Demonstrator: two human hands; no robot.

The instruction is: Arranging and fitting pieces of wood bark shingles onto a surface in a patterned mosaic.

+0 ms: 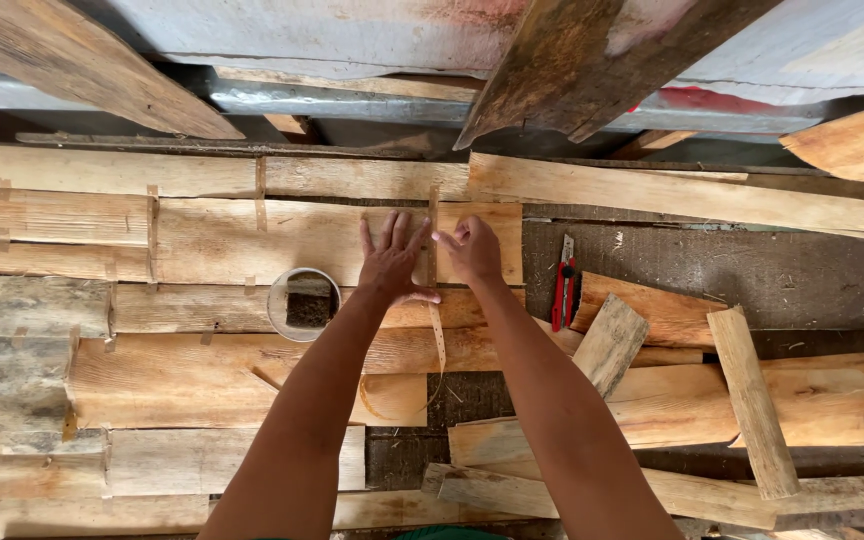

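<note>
Here, at the frame's centre, the left hand (392,268) is pressing flat and open on the veneer sheets (252,240) while the right hand (472,250) is pinching a paper tape strip (438,335), likely light, limp, tearable, best held by its end.

A woodworking workshop: rough veneer sheets (252,240), offcut planks (752,400), a red utility knife (563,283), sawdust.

Both hands (392,265) (472,250) on taped wooden planks (252,240)
</note>
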